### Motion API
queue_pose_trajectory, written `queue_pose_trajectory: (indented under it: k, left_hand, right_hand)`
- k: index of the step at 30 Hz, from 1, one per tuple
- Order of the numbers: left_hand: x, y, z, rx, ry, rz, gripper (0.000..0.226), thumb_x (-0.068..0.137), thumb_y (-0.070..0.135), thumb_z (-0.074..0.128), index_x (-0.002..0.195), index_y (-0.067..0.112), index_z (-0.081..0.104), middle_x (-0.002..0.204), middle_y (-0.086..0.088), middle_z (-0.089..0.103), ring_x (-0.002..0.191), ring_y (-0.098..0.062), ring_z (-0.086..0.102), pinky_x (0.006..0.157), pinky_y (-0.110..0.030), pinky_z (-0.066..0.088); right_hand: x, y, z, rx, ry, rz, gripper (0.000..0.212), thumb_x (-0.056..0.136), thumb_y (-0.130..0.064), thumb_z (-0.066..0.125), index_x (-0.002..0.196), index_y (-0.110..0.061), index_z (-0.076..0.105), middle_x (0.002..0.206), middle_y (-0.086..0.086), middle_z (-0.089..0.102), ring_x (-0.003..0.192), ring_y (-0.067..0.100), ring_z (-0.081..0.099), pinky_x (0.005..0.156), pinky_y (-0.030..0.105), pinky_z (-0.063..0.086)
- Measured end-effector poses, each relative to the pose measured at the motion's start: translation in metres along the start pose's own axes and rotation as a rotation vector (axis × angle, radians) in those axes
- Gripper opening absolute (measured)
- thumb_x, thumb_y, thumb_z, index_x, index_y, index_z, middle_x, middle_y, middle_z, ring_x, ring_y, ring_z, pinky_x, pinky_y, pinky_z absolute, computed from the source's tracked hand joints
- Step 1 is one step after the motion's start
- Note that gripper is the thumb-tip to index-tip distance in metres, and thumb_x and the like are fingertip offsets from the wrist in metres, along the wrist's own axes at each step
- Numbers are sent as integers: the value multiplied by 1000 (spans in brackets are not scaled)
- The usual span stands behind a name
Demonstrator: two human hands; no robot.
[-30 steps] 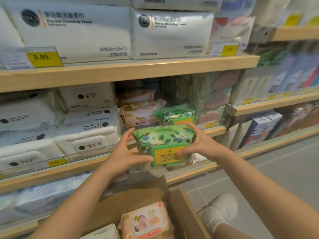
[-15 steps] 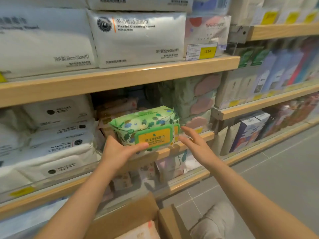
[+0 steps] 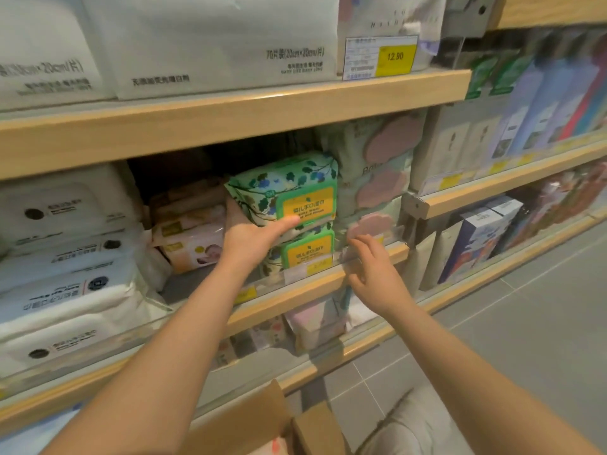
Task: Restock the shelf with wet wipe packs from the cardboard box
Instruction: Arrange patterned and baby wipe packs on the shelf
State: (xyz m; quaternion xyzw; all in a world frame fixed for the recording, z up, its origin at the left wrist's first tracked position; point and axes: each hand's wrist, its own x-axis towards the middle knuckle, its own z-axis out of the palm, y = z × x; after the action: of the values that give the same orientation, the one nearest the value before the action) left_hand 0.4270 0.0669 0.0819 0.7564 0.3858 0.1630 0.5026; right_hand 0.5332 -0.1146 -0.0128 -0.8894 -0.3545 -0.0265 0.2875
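Left hand [image 3: 251,239] holding the green wipe pack [image 3: 289,188] from below, thumb on its front, on top of another green pack [image 3: 303,251] on the shelf [image 3: 315,285], right hand [image 3: 371,267] free beside it, fingers loosely spread, cardboard box [image 3: 262,421] below

Light is soft, even, warm-ish, coming from overhead; no hard shadows. Only dark area is the recess [image 3: 184,165] behind the packs under the upper shelf board [image 3: 230,116]. Mild glare on the clear shelf lip [image 3: 98,339] and on the floor [image 3: 542,323]. Motion blur over the whole frame, worst at right where the boxes [image 3: 542,103] smear. Price tag [image 3: 381,57] stays readable. Wide-angle bending: shelf lines bow and tilt toward the edges. Forearms at the bottom are soft.
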Motion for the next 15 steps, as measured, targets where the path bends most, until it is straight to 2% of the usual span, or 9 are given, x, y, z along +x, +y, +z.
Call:
queue_pose_trajectory:
  k: [1, 3, 4, 6, 8, 10, 11, 13, 15]
  left_hand:
    - [2, -2, 1, -2, 0, -9, 51, 67, 55, 74, 61, 11, 49, 58, 2, 38, 58, -15, 44, 48, -26, 27]
    - [6, -5, 4, -17, 8, 21, 60, 66, 58, 73, 91, 4, 62, 63, 3, 42, 66, -16, 52, 46, -22, 29]
    - [8, -7, 6, -19, 11, 43, 73, 66, 58, 73, 109, 0, 60, 63, 3, 42, 63, -13, 50, 45, -20, 28]
    - [11, -9, 8, 10, 28, 58, 89, 66, 62, 70, 124, -4, 53, 60, 0, 48, 56, -10, 43, 42, -18, 27]
    - [14, -11, 7, 67, -3, 54, 93, 65, 68, 66, 121, -4, 54, 65, -8, 55, 60, -16, 50, 42, -17, 29]
    - [16, -12, 7, 99, -26, 37, 89, 61, 75, 63, 109, 0, 59, 84, -13, 63, 80, -24, 58, 52, -22, 32]
    - [16, -11, 7, 110, -41, 21, 82, 61, 75, 62, 102, 4, 61, 88, -12, 63, 81, -23, 58, 55, -24, 33]
    - [13, -9, 6, 151, -57, 12, 69, 66, 72, 61, 86, 7, 60, 80, -7, 59, 72, -17, 53, 56, -27, 35]
    - [11, -5, 4, 154, -19, 48, 84, 63, 72, 64, 109, 1, 58, 95, -12, 64, 79, -22, 57, 59, -29, 44]
  right_hand:
    - [-1, 1, 0, -2, 7, -6, 62, 86, -10, 55, 143, -12, 33, 147, 2, 28, 136, 18, 25, 109, 30, 28]
    - [-1, 2, 1, -12, 15, -12, 63, 85, -9, 58, 143, -12, 33, 147, 3, 29, 136, 18, 25, 110, 28, 24]
    - [-2, 2, 1, -18, 16, -13, 64, 85, -9, 59, 143, -12, 33, 147, 3, 29, 137, 19, 25, 111, 28, 23]
    - [-1, 2, 2, -23, 20, -6, 65, 84, -9, 60, 144, -12, 33, 148, 3, 28, 137, 18, 24, 111, 26, 21]
    - [-1, 2, 3, -20, 22, 7, 66, 85, -8, 60, 144, -12, 32, 149, 2, 27, 139, 17, 21, 112, 25, 19]
    - [-1, 2, 5, -25, 17, 15, 67, 85, -8, 60, 145, -13, 30, 151, 2, 25, 141, 17, 18, 114, 29, 18]
    - [-2, 3, 6, -33, 12, 18, 68, 85, -8, 60, 146, -13, 29, 151, 1, 24, 142, 18, 17, 115, 31, 18]
    - [-1, 3, 5, -50, -10, 20, 69, 85, -9, 60, 146, -14, 29, 151, 1, 23, 142, 19, 17, 116, 34, 23]
    - [2, 2, 0, -72, -54, 18, 67, 84, -10, 59, 144, -13, 30, 149, 3, 26, 139, 22, 22, 112, 35, 30]
